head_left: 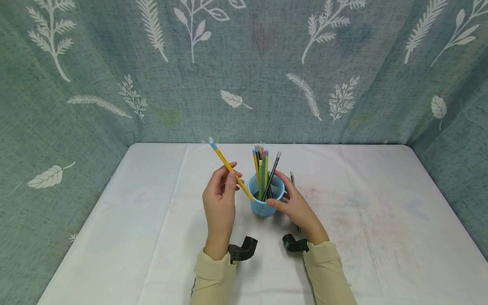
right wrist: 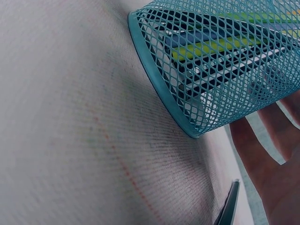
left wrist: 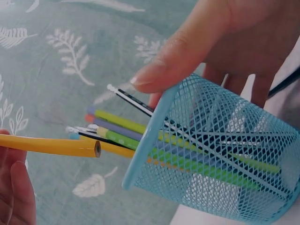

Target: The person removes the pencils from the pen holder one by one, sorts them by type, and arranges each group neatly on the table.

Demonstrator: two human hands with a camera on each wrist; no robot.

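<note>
As left hand [head_left: 221,199] pinches pencil [head_left: 224,160], seemingly aloft

On the white cloth-covered table [head_left: 114,237], free lanes run outward from both hands to the grey-green leaf-printed curtain [head_left: 263,114]. At the light-blue mesh cup [head_left: 263,208], the upright multicoloured pencils [head_left: 260,178] obstruct the middle of the mouth, the right hand [head_left: 295,206] blocks the right wall, and the yellow pencil [head_left: 228,167] in the left hand [head_left: 220,207] crosses the left-side approach. A slim black pencil [head_left: 292,178] on the tabletop obstructs low passage beneath the right hand.
</note>
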